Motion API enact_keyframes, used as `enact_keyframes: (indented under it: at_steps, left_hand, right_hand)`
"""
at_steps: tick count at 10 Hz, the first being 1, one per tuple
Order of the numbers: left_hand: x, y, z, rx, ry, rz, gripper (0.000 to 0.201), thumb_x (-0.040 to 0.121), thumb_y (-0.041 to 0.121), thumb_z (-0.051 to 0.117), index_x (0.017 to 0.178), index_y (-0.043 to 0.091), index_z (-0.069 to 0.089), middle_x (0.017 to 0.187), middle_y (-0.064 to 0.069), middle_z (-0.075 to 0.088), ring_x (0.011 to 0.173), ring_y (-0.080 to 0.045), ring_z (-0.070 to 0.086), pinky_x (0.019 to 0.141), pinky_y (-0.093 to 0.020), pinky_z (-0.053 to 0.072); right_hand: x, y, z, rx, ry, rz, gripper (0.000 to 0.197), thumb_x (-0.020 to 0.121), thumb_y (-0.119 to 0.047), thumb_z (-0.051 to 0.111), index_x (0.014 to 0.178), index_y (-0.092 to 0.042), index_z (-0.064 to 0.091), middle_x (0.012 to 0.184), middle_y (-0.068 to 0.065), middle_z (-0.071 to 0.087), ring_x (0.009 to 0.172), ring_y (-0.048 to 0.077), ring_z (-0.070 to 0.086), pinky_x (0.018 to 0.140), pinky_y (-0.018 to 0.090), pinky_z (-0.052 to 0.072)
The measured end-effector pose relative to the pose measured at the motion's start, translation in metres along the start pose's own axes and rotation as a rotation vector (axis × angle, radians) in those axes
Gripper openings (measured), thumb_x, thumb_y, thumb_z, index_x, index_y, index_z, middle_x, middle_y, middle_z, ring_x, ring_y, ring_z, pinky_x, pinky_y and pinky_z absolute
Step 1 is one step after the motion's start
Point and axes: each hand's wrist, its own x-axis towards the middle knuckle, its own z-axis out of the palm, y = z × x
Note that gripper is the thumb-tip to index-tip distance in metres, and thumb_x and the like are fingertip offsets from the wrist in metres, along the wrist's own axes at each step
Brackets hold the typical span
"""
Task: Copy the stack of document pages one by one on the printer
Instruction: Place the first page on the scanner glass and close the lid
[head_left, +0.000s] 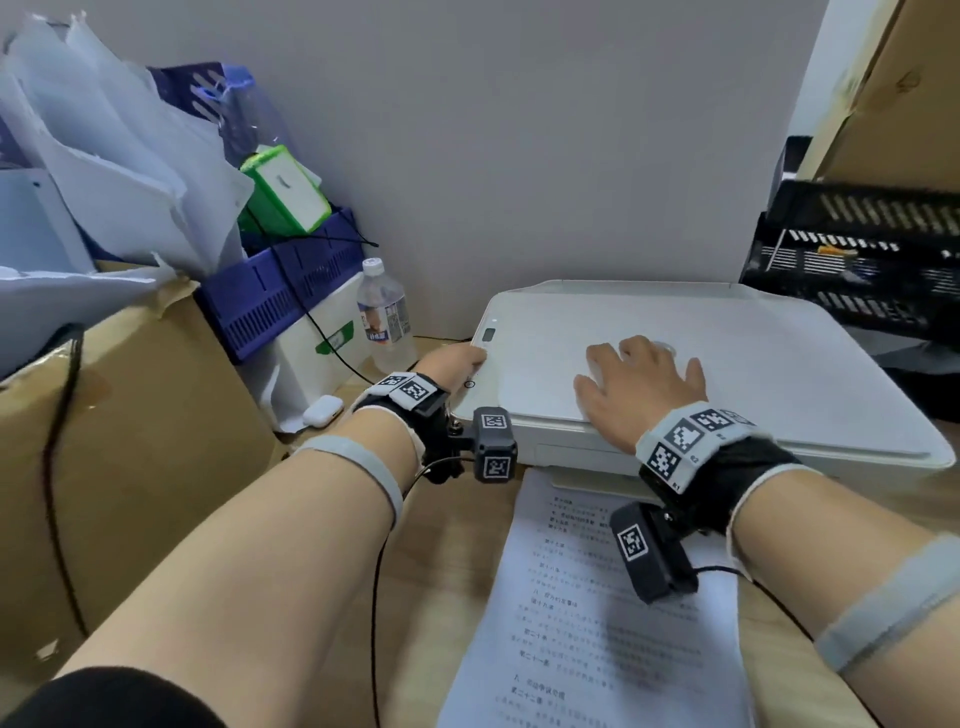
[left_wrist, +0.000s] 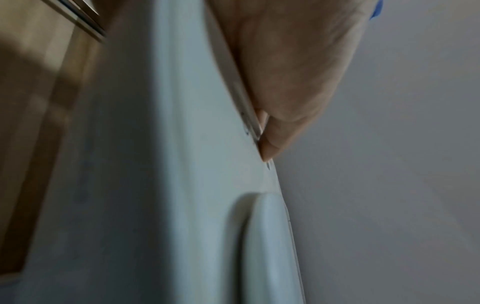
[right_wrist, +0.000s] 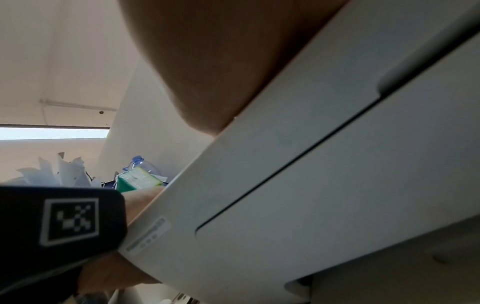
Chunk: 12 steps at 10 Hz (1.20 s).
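Resting flat on 1 white printer, lid closed: right hand, fingers spread, gripping nothing. Left hand at the printer's left edge, fingertip touching the control strip; its grip cannot be told. 1 printed page lies on the surface before the printer. 1 water bottle stands left of it.
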Motion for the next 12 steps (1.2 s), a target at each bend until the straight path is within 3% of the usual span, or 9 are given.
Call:
enact_keyframes:
  at_steps: [2, 3, 4, 6, 7, 8, 9, 12]
  left_hand:
    - [-0.013, -0.012, 0.001, 0.063, -0.001, 0.099, 0.046, 0.102, 0.026, 0.045, 0.140, 0.000, 0.048, 0.145, -0.021, 0.049, 0.133, -0.037, 0.047, 0.071, -0.028, 0.043]
    - [-0.023, -0.012, -0.004, 0.138, 0.068, 0.080, 0.039, 0.101, 0.011, 0.043, 0.139, 0.002, 0.044, 0.138, -0.024, 0.053, 0.125, -0.038, 0.053, 0.088, -0.034, 0.043]
    - [-0.035, -0.007, -0.003, 0.174, 0.121, 0.115, 0.040, 0.100, 0.002, 0.039, 0.140, 0.000, 0.038, 0.136, -0.024, 0.054, 0.122, -0.039, 0.054, 0.093, -0.038, 0.042]
    - [-0.035, -0.007, -0.002, 0.360, 0.121, 0.187, 0.042, 0.098, 0.000, 0.045, 0.140, -0.002, 0.038, 0.137, -0.024, 0.053, 0.123, -0.038, 0.053, 0.095, -0.037, 0.042]
    - [-0.036, -0.007, -0.004, 0.642, 0.091, 0.217, 0.040, 0.098, 0.001, 0.046, 0.138, -0.002, 0.039, 0.137, -0.024, 0.052, 0.123, -0.038, 0.053, 0.095, -0.037, 0.042]
    - [-0.035, -0.011, -0.006, 0.787, 0.031, 0.280, 0.039, 0.102, 0.008, 0.041, 0.140, 0.001, 0.042, 0.138, -0.024, 0.052, 0.125, -0.037, 0.052, 0.090, -0.035, 0.042]
    - [-0.028, -0.013, -0.008, 0.911, 0.040, 0.335, 0.039, 0.101, 0.005, 0.039, 0.141, 0.001, 0.039, 0.136, -0.024, 0.053, 0.121, -0.038, 0.054, 0.094, -0.037, 0.042]
    - [-0.028, -0.015, -0.008, 0.952, 0.038, 0.390, 0.037, 0.101, 0.006, 0.040, 0.138, 0.002, 0.041, 0.133, -0.022, 0.056, 0.119, -0.037, 0.055, 0.091, -0.035, 0.042]
  right_hand:
    - [-0.008, 0.007, 0.001, -0.022, 0.010, -0.046, 0.053, 0.099, -0.048, 0.021, 0.149, -0.033, 0.029, 0.158, 0.001, 0.027, 0.148, 0.024, 0.016, 0.118, 0.057, 0.009]
    - [-0.012, 0.012, 0.001, -0.039, 0.002, -0.068, 0.052, 0.099, -0.047, 0.019, 0.148, -0.032, 0.029, 0.158, 0.001, 0.027, 0.148, 0.023, 0.016, 0.118, 0.056, 0.011]
    - [-0.015, 0.015, 0.005, -0.043, 0.010, -0.075, 0.053, 0.098, -0.047, 0.017, 0.147, -0.032, 0.029, 0.160, 0.002, 0.025, 0.149, 0.023, 0.016, 0.118, 0.057, 0.011]
    - [-0.020, 0.014, 0.005, -0.040, 0.022, -0.075, 0.052, 0.099, -0.047, 0.018, 0.149, -0.033, 0.028, 0.160, 0.001, 0.024, 0.147, 0.023, 0.019, 0.118, 0.054, 0.010]
    - [-0.022, 0.014, 0.004, -0.030, 0.010, -0.063, 0.054, 0.100, -0.047, 0.019, 0.151, -0.034, 0.024, 0.162, 0.000, 0.019, 0.149, 0.022, 0.015, 0.119, 0.054, 0.007]
    - [-0.021, 0.013, 0.003, -0.038, -0.003, -0.058, 0.054, 0.100, -0.047, 0.018, 0.152, -0.034, 0.023, 0.163, 0.000, 0.017, 0.150, 0.022, 0.013, 0.119, 0.054, 0.007]
    - [-0.022, 0.012, 0.004, -0.046, 0.006, -0.047, 0.054, 0.100, -0.046, 0.018, 0.153, -0.034, 0.021, 0.164, -0.001, 0.016, 0.151, 0.020, 0.010, 0.120, 0.053, 0.005]
    - [-0.024, 0.010, 0.003, -0.058, 0.004, -0.044, 0.054, 0.101, -0.046, 0.017, 0.154, -0.034, 0.020, 0.164, -0.001, 0.014, 0.151, 0.019, 0.008, 0.120, 0.053, 0.005]
